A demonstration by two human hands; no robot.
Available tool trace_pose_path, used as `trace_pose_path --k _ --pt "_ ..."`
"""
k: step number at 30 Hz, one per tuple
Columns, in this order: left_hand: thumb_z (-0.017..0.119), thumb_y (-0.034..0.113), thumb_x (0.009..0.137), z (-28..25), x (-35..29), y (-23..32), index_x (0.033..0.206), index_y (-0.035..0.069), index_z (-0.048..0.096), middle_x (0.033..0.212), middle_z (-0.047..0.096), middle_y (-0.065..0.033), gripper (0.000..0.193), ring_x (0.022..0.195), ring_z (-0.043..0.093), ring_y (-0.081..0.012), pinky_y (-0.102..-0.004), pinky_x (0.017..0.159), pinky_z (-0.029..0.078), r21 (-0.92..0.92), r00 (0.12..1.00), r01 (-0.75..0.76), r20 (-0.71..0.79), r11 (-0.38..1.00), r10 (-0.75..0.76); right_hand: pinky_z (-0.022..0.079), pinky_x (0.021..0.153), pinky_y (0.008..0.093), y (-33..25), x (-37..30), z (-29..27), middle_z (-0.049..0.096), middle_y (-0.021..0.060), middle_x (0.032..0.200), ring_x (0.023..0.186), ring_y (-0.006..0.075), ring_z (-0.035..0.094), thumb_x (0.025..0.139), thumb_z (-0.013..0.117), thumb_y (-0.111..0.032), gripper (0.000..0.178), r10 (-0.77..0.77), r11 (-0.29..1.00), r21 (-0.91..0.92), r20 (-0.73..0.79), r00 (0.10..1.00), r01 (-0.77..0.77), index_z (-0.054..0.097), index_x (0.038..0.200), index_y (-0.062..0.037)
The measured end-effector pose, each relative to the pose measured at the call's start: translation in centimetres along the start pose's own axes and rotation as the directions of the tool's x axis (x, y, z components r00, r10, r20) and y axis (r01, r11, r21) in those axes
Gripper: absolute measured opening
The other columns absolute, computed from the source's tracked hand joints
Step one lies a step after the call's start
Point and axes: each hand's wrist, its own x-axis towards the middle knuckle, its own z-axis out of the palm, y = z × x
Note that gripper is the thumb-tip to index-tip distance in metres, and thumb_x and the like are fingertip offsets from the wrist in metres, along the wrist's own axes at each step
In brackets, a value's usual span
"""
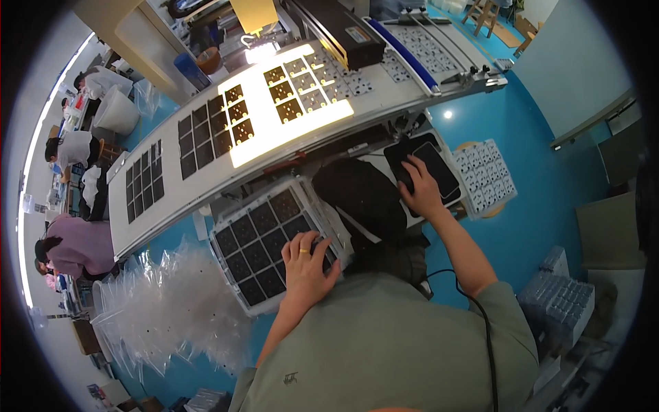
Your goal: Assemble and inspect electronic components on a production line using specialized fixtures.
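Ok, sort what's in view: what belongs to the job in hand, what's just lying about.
Likely in the job:
- dark-celled tray, under the left hand
- flat black item, at the right hand
- long white table bearing dark grids

Seemingly lying about:
- clear plastic heap
- stacked trays, lower right

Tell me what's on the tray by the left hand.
The tray bears dark squares in a grid. The left hand hides part of it at the lower right of the picture, so whatever lies beneath the hand cannot be seen.
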Motion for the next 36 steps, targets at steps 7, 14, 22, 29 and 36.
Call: trace_pose_path --k 7,14,22,29,36 --pt "0.087 0.021 0.077 0.33 0.39 -0.14 0.130 0.011 0.072 0.142 0.058 -0.0137 0.056 0.137 0.053 -0.0403 -0.0555 0.115 0.039 0.029 1.000 -0.021 -0.010 0.999 0.021 0.060 0.102 0.0501 0.52 -0.05 0.28 0.056 0.0232 0.155 0.129 0.0478 0.067 0.094 0.079 -0.014 0.057 0.009 1.000 -0.002 0.004 1.000 -0.009 0.060 0.146 -0.0041" --pt "0.088 0.021 0.077 0.60 0.22 -0.02 0.130 0.011 0.072 0.140 0.059 -0.0127 0.056 0.135 0.054 -0.0401 -0.0546 0.115 0.039 0.045 0.999 -0.026 -0.033 0.999 0.028 0.061 0.101 0.0487 0.43 -0.01 0.30 0.058 0.0221 0.153 0.126 0.0463 0.069 0.093 0.080 -0.014 0.055 0.000 1.000 0.003 -0.026 1.000 0.000 0.061 0.143 -0.0053" --pt "0.086 0.023 0.082 0.92 0.04 -0.21 0.130 0.009 0.071 0.142 0.058 -0.0126 0.052 0.138 0.051 -0.0380 -0.0546 0.117 0.037 0.075 0.999 -0.028 -0.018 0.997 0.029 0.061 0.101 0.0472 0.44 -0.12 0.40 0.058 0.0216 0.151 0.125 0.0452 0.069 0.092 0.080 -0.015 0.054 -0.016 1.000 0.004 -0.044 0.999 0.016 0.062 0.142 -0.0055" --pt "0.086 0.021 0.080 0.86 0.08 -0.02 0.131 0.010 0.072 0.141 0.059 -0.0136 0.054 0.135 0.054 -0.0402 -0.0541 0.116 0.038 0.072 0.999 -0.028 -0.032 0.997 0.030 0.061 0.101 0.0470 0.67 -0.30 0.42 0.059 0.0216 0.151 0.124 0.0447 0.069 0.093 0.080 -0.015 0.053 -0.018 1.000 0.002 -0.045 0.999 0.018 0.062 0.142 -0.0056" --pt "0.086 0.021 0.080 0.68 0.21 0.08 0.129 0.009 0.072 0.141 0.059 -0.0133 0.053 0.135 0.054 -0.0395 -0.0537 0.116 0.038 0.073 0.999 -0.019 -0.026 0.997 0.021 0.061 0.101 0.0461 0.58 -0.17 0.52 0.059 0.0216 0.150 0.123 0.0442 0.070 0.093 0.080 -0.015 0.053 -0.008 1.000 0.010 -0.041 0.999 0.008 0.063 0.141 -0.0045"
